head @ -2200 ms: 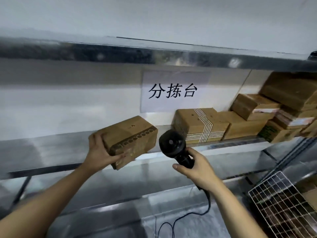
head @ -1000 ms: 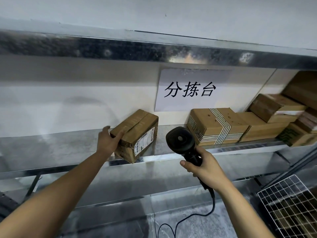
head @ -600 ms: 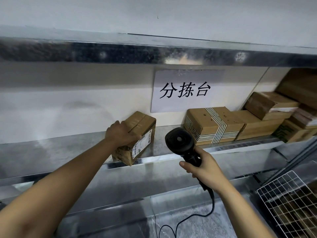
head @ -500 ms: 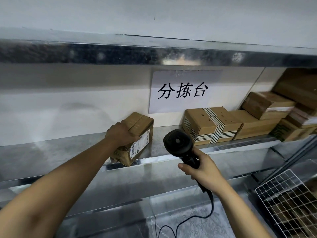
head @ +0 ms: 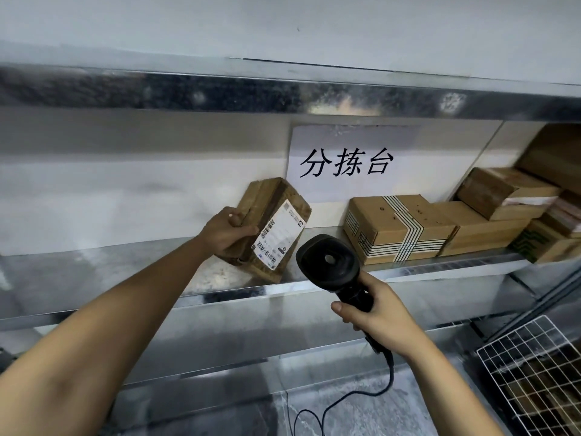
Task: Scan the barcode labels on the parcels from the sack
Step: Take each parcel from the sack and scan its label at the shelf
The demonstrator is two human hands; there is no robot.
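A brown cardboard parcel [head: 267, 206] stands tilted on the metal shelf [head: 94, 272], its white barcode label [head: 278, 235] turned toward me. My left hand [head: 227, 230] grips the parcel's left side. My right hand [head: 375, 316] holds a black corded barcode scanner [head: 328, 262] by its handle. The scanner's head sits just right of and slightly below the label, close to the shelf's front edge.
Several more cardboard parcels [head: 396, 228] are lined and stacked along the shelf's right part. A paper sign [head: 349, 162] hangs on the wall behind. A white wire basket [head: 534, 376] sits at the lower right. The scanner cable [head: 345, 401] loops down onto the lower metal surface.
My left hand has tipped the parcel up on the shelf, so its label now faces me more fully. The scanner has stayed near the shelf edge.
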